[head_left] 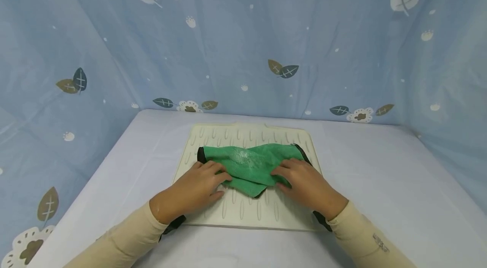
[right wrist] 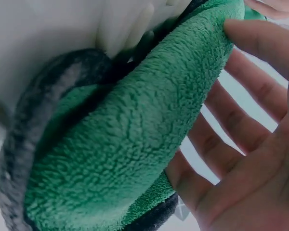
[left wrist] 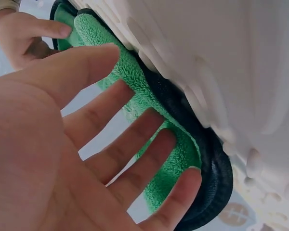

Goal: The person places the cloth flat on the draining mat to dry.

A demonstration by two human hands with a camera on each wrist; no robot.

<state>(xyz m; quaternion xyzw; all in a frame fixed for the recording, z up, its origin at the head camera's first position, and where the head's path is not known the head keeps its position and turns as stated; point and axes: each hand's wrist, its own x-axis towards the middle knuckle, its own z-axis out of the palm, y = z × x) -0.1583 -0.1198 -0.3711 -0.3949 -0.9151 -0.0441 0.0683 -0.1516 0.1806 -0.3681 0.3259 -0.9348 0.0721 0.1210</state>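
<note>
A green plush towel (head_left: 247, 162) with dark edging lies bunched and folded over a cream ribbed mat (head_left: 243, 217). At the towel's left end, my left hand (head_left: 199, 185) has its fingertips on the cloth; in the left wrist view its fingers are spread and only loosely bent. My right hand (head_left: 304, 181) rests at the opposite end of the towel. Seen from the right wrist, the thumb meets the pile while the other fingers stretch out straight, their tips hidden behind the green fold (right wrist: 135, 115).
The mat sits on a table with a white cover (head_left: 365, 166). A blue curtain (head_left: 243, 39) printed with leaves and flowers hangs behind the table and along both sides.
</note>
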